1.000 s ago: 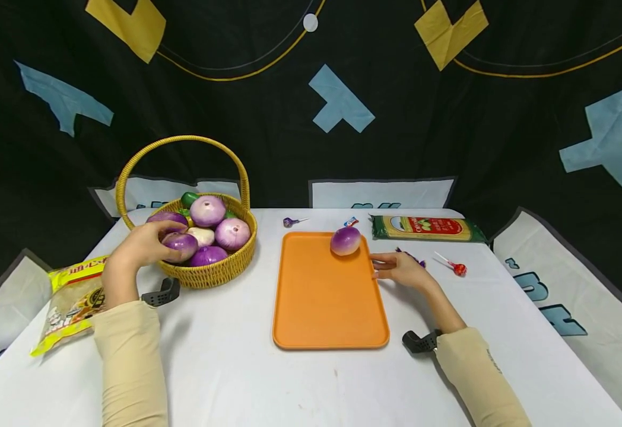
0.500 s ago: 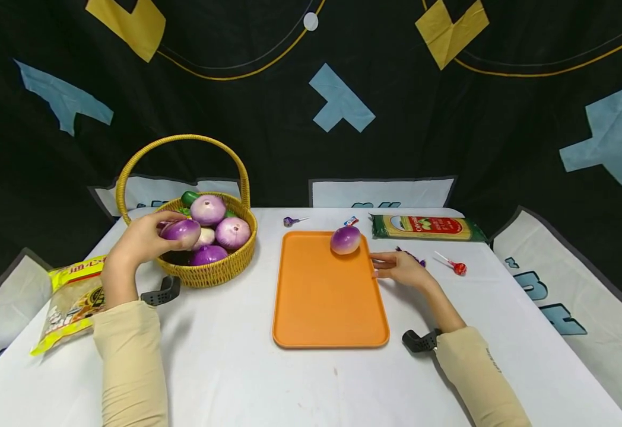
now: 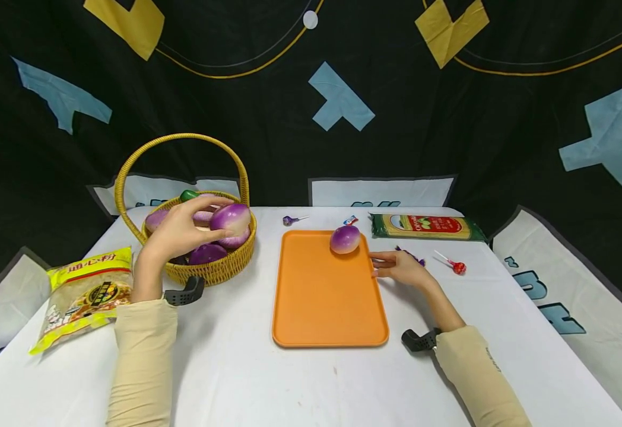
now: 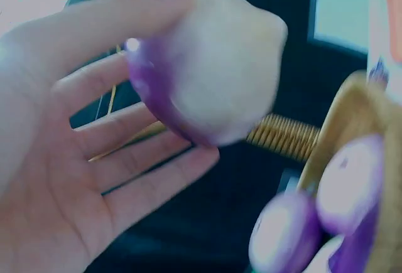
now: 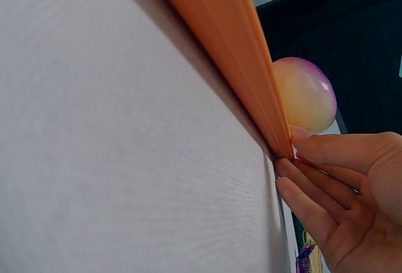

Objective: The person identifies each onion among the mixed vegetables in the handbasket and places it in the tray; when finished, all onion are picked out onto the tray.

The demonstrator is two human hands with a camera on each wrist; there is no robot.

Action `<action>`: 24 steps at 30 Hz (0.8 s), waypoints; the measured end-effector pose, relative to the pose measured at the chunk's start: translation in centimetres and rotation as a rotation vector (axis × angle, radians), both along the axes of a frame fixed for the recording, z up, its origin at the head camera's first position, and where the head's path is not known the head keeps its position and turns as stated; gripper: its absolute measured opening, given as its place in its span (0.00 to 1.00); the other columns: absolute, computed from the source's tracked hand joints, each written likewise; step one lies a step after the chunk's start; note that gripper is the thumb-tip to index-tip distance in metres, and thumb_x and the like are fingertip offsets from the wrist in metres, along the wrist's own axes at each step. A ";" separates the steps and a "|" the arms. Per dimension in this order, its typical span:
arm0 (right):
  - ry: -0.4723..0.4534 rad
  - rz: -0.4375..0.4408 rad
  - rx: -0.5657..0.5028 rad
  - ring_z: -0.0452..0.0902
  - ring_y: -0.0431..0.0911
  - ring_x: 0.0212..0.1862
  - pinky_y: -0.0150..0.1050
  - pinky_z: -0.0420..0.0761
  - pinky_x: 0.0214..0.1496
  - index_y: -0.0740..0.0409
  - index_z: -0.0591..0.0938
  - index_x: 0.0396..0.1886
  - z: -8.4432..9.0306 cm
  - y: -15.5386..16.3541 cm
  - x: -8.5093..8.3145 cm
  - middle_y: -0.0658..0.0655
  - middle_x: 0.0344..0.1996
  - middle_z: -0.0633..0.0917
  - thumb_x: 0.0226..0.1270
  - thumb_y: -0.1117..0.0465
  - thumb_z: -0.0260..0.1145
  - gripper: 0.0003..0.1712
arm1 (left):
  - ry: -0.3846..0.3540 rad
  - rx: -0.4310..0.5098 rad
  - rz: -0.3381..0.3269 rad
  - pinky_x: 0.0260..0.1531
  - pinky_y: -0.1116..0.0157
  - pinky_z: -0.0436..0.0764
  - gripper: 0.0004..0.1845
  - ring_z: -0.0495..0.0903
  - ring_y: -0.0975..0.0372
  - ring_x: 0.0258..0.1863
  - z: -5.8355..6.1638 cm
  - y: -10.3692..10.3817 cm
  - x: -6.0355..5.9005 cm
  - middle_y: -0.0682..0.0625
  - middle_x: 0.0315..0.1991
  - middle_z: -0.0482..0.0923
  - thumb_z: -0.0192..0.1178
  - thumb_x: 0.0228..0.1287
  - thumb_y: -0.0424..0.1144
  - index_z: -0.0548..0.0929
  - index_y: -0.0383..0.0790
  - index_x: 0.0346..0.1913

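Note:
My left hand (image 3: pixel 174 232) holds a purple-and-white onion (image 3: pixel 231 218) between thumb and fingertips, lifted over the right part of the wicker basket (image 3: pixel 220 273). In the left wrist view the pale side of that onion (image 4: pixel 229 66) faces the camera, and more onions (image 4: pixel 352 182) lie in the basket below. My right hand (image 3: pixel 403 270) is at the right edge of the orange tray (image 3: pixel 329 302). The right wrist view has its thumb over the tray's rim (image 5: pixel 235 53) and its fingers against the underside, pinching it. Another onion (image 3: pixel 345 240) rests at the tray's upper right corner.
A yellow bag of dry food (image 3: pixel 89 290) lies left of the basket. Behind the tray are a purple lollipop (image 3: pixel 288 220) and a small wrapped candy (image 3: pixel 351 220). A green pasta packet (image 3: pixel 427 228) and a red lollipop (image 3: pixel 458 268) lie to the right.
My left hand has raised the onion from the basket's left side and carried it rightward, with the onion turning in the grasp. My right hand has stayed at the tray's edge.

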State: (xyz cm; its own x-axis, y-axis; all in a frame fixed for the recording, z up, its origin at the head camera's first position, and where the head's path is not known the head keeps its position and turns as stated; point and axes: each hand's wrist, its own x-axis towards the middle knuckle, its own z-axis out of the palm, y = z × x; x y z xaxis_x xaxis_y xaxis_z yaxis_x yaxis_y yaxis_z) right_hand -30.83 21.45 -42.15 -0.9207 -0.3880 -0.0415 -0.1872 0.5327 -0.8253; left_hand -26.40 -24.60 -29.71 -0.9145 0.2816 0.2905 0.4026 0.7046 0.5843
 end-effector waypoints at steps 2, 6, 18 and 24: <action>-0.002 0.000 -0.009 0.74 0.58 0.60 0.49 0.72 0.61 0.68 0.71 0.65 0.0 0.1 0.0 0.68 0.58 0.77 0.64 0.66 0.67 0.30 | 0.011 0.025 -0.060 0.52 0.43 0.75 0.34 0.71 0.46 0.58 -0.3 1.4 -0.4 0.45 0.60 0.72 0.72 0.54 0.48 0.74 0.48 0.64; 0.013 0.005 -0.016 0.74 0.58 0.60 0.48 0.73 0.61 0.69 0.71 0.65 -0.2 0.2 -0.1 0.69 0.58 0.77 0.64 0.66 0.66 0.30 | 0.057 0.036 -0.195 0.55 0.47 0.75 0.31 0.73 0.52 0.56 -1.4 4.1 -1.4 0.48 0.57 0.76 0.73 0.53 0.45 0.76 0.47 0.62; 0.021 0.013 -0.019 0.74 0.58 0.60 0.47 0.73 0.61 0.69 0.71 0.65 -0.3 0.0 -0.1 0.69 0.59 0.76 0.64 0.66 0.66 0.30 | -0.035 0.137 -0.342 0.54 0.53 0.77 0.27 0.74 0.51 0.56 -7.2 9.8 -6.5 0.45 0.56 0.78 0.72 0.54 0.35 0.79 0.40 0.59; 0.015 0.023 -0.037 0.73 0.59 0.60 0.47 0.74 0.60 0.71 0.70 0.65 -0.3 0.1 -0.1 0.69 0.59 0.75 0.64 0.67 0.66 0.30 | -0.065 0.077 -0.261 0.56 0.51 0.75 0.28 0.76 0.46 0.55 -9.0 11.6 -9.6 0.40 0.55 0.78 0.73 0.53 0.35 0.78 0.37 0.59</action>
